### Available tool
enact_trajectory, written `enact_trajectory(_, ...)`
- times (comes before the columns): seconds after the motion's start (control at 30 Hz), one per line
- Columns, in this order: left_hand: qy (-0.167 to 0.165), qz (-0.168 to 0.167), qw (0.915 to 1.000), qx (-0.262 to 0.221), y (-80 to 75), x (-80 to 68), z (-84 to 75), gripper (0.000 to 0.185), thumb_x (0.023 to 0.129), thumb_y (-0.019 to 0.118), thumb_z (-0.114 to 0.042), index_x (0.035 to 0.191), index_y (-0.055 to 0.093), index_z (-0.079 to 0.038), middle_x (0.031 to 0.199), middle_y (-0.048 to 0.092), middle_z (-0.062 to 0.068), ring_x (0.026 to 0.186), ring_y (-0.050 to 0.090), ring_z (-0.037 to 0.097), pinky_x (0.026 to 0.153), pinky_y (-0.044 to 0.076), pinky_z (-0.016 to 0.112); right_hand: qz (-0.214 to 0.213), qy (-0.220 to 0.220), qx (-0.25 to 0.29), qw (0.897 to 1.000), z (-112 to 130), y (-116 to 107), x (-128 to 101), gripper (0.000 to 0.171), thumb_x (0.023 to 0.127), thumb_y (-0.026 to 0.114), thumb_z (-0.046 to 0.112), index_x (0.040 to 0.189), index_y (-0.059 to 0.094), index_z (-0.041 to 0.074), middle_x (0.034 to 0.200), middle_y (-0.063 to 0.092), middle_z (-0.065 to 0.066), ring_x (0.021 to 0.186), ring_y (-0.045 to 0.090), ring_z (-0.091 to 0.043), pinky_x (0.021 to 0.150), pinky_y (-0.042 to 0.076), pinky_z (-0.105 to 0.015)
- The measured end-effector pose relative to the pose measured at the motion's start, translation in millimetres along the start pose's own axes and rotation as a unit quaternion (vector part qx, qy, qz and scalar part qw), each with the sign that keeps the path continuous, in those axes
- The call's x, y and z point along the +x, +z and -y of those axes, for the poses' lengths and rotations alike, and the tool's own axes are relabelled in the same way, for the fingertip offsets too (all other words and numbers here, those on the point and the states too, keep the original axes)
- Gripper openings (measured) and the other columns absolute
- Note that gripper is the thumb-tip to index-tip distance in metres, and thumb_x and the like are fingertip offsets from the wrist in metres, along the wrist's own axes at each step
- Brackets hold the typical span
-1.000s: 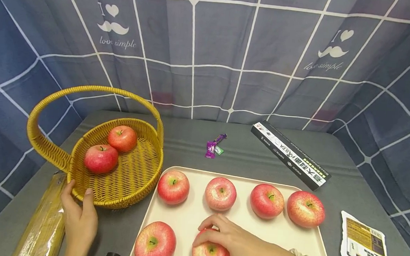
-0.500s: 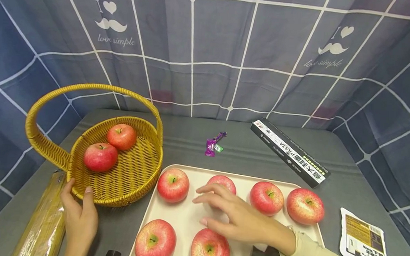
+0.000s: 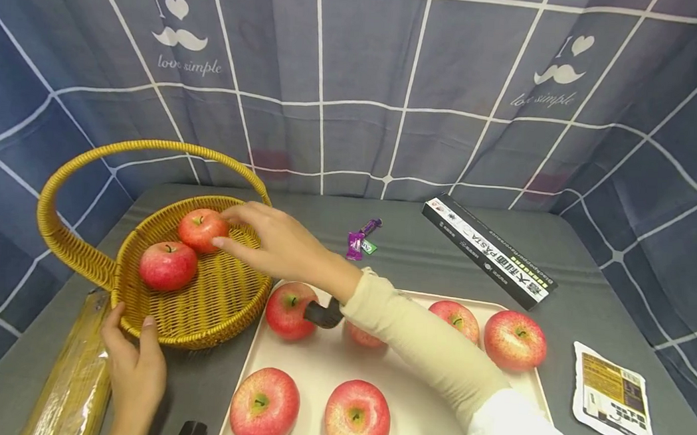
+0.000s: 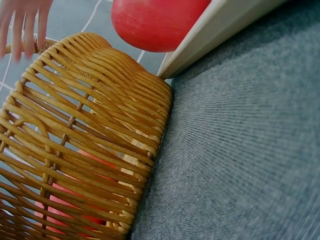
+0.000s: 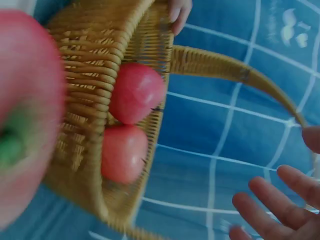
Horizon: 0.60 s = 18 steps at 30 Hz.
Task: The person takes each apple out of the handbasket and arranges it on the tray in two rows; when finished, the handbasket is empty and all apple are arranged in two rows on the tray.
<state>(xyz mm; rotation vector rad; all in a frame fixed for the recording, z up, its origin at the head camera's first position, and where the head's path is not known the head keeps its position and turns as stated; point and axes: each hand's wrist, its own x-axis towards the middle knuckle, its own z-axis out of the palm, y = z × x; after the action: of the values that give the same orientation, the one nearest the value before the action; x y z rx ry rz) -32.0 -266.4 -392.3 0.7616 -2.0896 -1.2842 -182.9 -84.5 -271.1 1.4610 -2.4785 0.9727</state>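
A yellow wicker basket (image 3: 197,335) with a tall handle stands at the left, holding two red apples, a nearer apple (image 3: 168,266) and a farther apple (image 3: 203,230). My left hand (image 3: 135,371) grips the basket's near left rim with fingers and thumb. Over the basket's right side reaches my right hand (image 3: 263,235), fingers spread and holding nothing. The right wrist view shows its fingers (image 5: 285,205) apart from the apples. Several more apples lie on a cream tray (image 3: 308,388), such as a front apple (image 3: 357,417). My right forearm partly hides the back row.
Behind the tray lie small purple-wrapped sweets (image 3: 355,244) and a black pasta box (image 3: 490,251). A white-and-brown sachet (image 3: 615,400) is at the right. Left of the basket lies a clear pack of spaghetti-like strands (image 3: 72,373). A blue checked curtain (image 3: 363,79) closes off the back.
My right hand has let go of the front apple on the tray and moved left and away, over the basket. The left hand stays on the rim.
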Motion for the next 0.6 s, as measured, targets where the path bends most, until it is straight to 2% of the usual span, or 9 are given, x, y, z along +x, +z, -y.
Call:
enact_trajectory(0.17, -0.004, 0.005, 1.0, -0.004, -1.8, -0.8, -1.1, 0.051, 0.095, 0.035, -0.023, 0.141, 0.018, -0.011, 0.147, 0.019, 0.017, 0.137, 0.013, 0.028, 0.112, 0.009, 0.042, 0.028, 0.038, 0.014, 0.999, 0.4, 22.7, 48.9, 0.038, 0.089, 0.05, 0.041, 0.12, 0.054, 0.019, 0.115, 0.06, 0.006, 0.106, 0.053, -0.001, 0.089, 0.038, -0.012)
enact_trajectory(0.33, -0.006, 0.018, 0.9998, -0.005, -3.8, -2.2, -1.8, 0.052, 0.096, 0.034, -0.023, 0.142, 0.015, -0.01, 0.147, 0.016, 0.02, 0.136, 0.012, 0.034, 0.11, 0.009, 0.05, 0.048, 0.1, 0.055, 0.992, -2.7, 46.7, 82.7, 0.043, 0.087, 0.053, 0.046, 0.122, 0.051, 0.022, 0.117, 0.058, 0.005, 0.108, 0.052, -0.002, 0.087, 0.039, -0.012)
enact_trajectory(0.47, -0.006, 0.03, 0.9995, 0.001, -3.3, -2.1, -3.2, 0.052, 0.096, 0.034, -0.025, 0.142, 0.014, -0.01, 0.148, 0.015, 0.02, 0.135, 0.014, 0.037, 0.108, 0.012, 0.055, 0.087, 0.153, 0.094, 0.98, -8.7, 69.7, 91.9, 0.055, 0.082, 0.059, 0.048, 0.128, 0.045, 0.022, 0.122, 0.054, 0.004, 0.111, 0.05, -0.005, 0.088, 0.039, -0.014)
enact_trajectory(0.6, -0.005, 0.03, 0.9995, 0.008, -5.2, -1.1, -3.9, 0.053, 0.096, 0.034, -0.025, 0.142, 0.013, -0.01, 0.148, 0.015, 0.02, 0.134, 0.014, 0.04, 0.105, 0.013, 0.058, 0.153, 0.18, 0.116, 0.965, -14.3, 91.6, 88.4, 0.072, 0.075, 0.067, 0.046, 0.135, 0.037, 0.022, 0.131, 0.047, 0.008, 0.12, 0.044, -0.004, 0.093, 0.037, -0.015)
